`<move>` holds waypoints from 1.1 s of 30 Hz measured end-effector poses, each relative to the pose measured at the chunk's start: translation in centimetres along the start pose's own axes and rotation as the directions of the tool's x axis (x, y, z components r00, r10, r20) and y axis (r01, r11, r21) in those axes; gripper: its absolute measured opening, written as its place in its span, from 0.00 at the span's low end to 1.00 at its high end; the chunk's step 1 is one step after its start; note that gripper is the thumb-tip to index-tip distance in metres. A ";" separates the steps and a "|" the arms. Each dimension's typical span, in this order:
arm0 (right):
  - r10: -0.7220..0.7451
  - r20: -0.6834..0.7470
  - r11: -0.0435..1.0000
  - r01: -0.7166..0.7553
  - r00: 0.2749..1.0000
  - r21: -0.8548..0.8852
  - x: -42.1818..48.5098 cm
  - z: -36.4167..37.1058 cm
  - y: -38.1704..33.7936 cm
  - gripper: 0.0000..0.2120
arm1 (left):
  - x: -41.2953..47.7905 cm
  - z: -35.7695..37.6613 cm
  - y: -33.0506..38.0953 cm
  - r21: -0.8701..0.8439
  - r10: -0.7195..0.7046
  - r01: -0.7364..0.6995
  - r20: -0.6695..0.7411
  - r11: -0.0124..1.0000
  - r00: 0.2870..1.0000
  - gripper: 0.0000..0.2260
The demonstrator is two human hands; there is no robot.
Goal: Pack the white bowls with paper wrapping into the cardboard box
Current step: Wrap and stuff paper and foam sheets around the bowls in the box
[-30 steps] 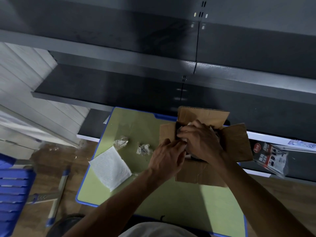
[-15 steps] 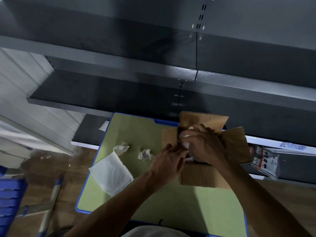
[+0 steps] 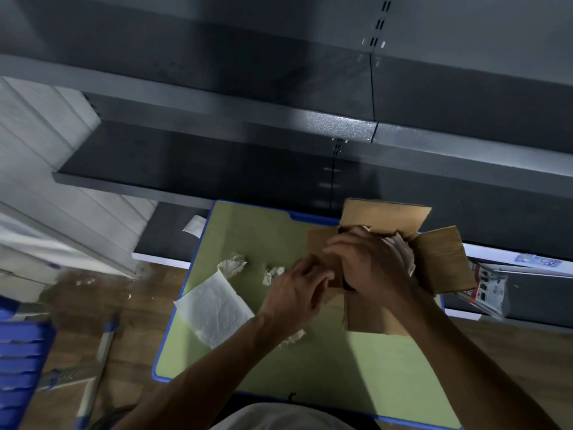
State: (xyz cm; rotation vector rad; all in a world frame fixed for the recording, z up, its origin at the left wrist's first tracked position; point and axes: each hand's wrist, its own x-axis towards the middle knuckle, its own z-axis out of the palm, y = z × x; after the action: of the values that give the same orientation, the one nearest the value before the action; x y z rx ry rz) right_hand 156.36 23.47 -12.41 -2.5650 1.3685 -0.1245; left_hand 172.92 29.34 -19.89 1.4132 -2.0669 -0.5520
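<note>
bare left hand [image 3: 297,294] and right hand [image 3: 373,266], bare forearms [image 3: 217,366], pale shirt [image 3: 279,418]

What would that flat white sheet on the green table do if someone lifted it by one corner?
The white sheet would probably droop, not stay stiff: it looks thin and quilted, like tissue. It seems very light, so a push might slide it across the green table. The crumpled scraps nearby suggest it creases easily.
</note>
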 end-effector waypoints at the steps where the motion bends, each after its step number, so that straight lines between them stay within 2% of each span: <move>1: -0.013 0.009 1.000 0.013 1.000 0.028 0.3 0.3 -1.0 0.17 | -0.4 -0.3 -0.7 0.018 -0.035 0.035 -0.007 0.999 0.999 0.05; 4: -0.010 0.085 0.991 -0.001 0.996 0.130 1.2 2.3 -3.8 0.19 | -2.0 -1.6 -3.7 0.106 -0.167 0.168 -0.023 0.980 0.986 0.04; 6: 0.001 0.086 0.983 -0.017 0.996 0.183 1.3 4.3 -6.1 0.19 | -3.1 -2.6 -6.1 0.175 -0.266 0.268 -0.035 0.948 0.963 0.06; 8: 0.027 0.115 0.985 -0.046 0.993 0.164 0.9 6.8 -8.3 0.21 | -4.2 -3.2 -8.2 0.206 -0.347 0.343 -0.017 0.917 0.938 0.07; 10: 0.049 0.227 0.992 -0.074 0.973 0.102 0.6 9.5 -9.8 0.26 | -4.9 -3.5 -9.7 0.217 -0.394 0.384 0.005 0.898 0.919 0.08; 12: 0.106 0.330 0.992 -0.124 0.938 0.034 0.5 11.8 -10.6 0.34 | -5.3 -3.6 -10.8 0.219 -0.420 0.406 0.019 0.887 0.907 0.12; 15: 0.186 0.369 0.982 -0.185 0.910 -0.038 1.2 14.0 -10.5 0.43 | -5.5 -3.7 -11.5 0.204 -0.434 0.418 0.040 0.885 0.900 0.14; 19: 0.295 0.379 0.955 -0.279 0.877 -0.098 3.3 16.9 -9.9 0.47 | -5.4 -3.2 -11.1 0.185 -0.390 0.372 0.068 0.910 0.918 0.12; 20: 0.311 0.364 0.950 -0.292 0.878 -0.107 3.7 17.3 -9.7 0.45 | -5.5 -3.1 -11.0 0.179 -0.381 0.363 0.074 0.914 0.922 0.11; 25: 0.308 0.227 0.951 -0.302 0.924 -0.061 3.9 17.0 -9.4 0.25 | -6.1 -2.9 -10.9 0.139 -0.349 0.339 0.060 0.931 0.935 0.10; 28: 0.328 0.138 0.937 -0.340 0.935 0.080 3.5 14.8 -10.1 0.18 | -5.7 -3.6 -10.3 0.097 -0.311 0.307 0.022 0.947 0.950 0.11; 33: 0.281 -0.035 0.930 -0.263 0.959 0.257 3.3 10.3 -11.5 0.11 | -3.6 -4.7 -8.5 -0.072 -0.301 0.296 -0.069 0.953 0.951 0.08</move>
State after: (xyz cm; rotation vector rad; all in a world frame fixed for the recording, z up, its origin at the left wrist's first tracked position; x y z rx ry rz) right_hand 169.43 28.61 -19.72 -2.1618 1.6060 -0.3213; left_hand 183.00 29.59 -22.45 1.6963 -1.7694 -0.6623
